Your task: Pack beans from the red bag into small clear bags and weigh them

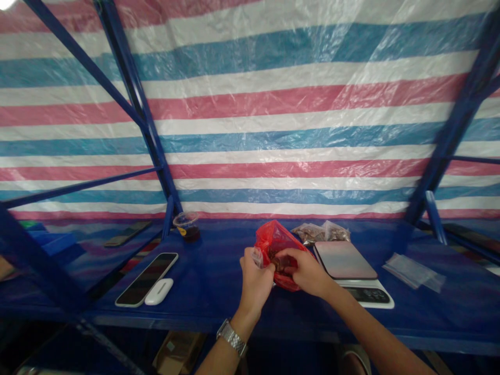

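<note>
A red plastic bag (276,235) stands open on the blue shelf, with small brown pieces (280,263) inside its mouth. My left hand (255,278), with a metal-banded watch on the wrist, is closed at the bag's left edge on a small clear plastic bag (257,256). Inside the red bag's opening are the bent fingers of my right hand (308,271), closed among the brown pieces; what they pinch is too small to name. Just right of that hand lies a digital scale (347,260) with a metal plate and a dark display.
Filled clear bags (322,232) lie behind the scale, and flat clear bags (414,272) to its right. At left are a phone (147,279), a white earbud case (159,291) and a plastic cup (187,228) of dark liquid. Blue posts (136,104) flank the striped sheet (292,140).
</note>
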`<action>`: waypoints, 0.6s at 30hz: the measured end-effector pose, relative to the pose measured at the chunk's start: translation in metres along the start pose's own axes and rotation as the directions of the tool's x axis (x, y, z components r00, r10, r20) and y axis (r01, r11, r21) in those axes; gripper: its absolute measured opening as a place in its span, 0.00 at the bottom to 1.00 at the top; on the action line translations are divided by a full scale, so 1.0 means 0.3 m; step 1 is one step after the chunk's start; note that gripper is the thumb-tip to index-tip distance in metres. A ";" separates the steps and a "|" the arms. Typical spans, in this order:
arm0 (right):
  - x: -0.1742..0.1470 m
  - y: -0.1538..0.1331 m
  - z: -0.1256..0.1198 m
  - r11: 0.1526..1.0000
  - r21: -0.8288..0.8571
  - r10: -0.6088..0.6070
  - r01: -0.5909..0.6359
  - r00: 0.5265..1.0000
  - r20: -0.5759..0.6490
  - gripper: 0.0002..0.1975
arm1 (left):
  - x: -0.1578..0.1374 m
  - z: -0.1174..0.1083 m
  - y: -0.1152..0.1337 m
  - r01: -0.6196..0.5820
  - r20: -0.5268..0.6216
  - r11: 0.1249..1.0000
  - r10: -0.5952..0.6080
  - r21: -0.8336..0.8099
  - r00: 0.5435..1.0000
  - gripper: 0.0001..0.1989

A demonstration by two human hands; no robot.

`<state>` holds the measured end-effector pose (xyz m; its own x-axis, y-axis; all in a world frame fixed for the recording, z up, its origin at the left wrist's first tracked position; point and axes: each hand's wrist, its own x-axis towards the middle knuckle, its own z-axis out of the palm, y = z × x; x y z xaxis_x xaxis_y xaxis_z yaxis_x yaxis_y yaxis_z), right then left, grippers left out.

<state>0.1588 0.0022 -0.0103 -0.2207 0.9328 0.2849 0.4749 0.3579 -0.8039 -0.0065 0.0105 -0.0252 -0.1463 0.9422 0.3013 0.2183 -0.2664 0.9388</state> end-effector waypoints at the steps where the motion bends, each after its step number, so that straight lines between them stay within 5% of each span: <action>1: 0.003 0.006 -0.001 0.999 0.050 0.000 0.000 1.000 -0.002 0.24 | 0.002 -0.007 0.005 -0.029 0.001 0.999 0.029 0.023 1.000 0.12; 8: 0.012 0.038 -0.016 0.946 0.325 -0.001 0.021 0.998 -0.061 0.18 | 0.015 -0.034 0.007 -0.217 0.120 0.974 0.208 0.071 0.971 0.05; 18: -0.004 0.047 -0.010 0.896 0.444 0.034 0.002 0.997 -0.073 0.16 | 0.019 -0.012 0.015 -0.215 0.123 0.970 0.201 0.115 0.972 0.08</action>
<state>0.1684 0.0062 -0.0203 -0.1415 0.9450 0.2950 0.0471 0.3041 -0.9515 -0.0097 0.0139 -0.0186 0.0207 0.8873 0.4608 0.3536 -0.4376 0.8267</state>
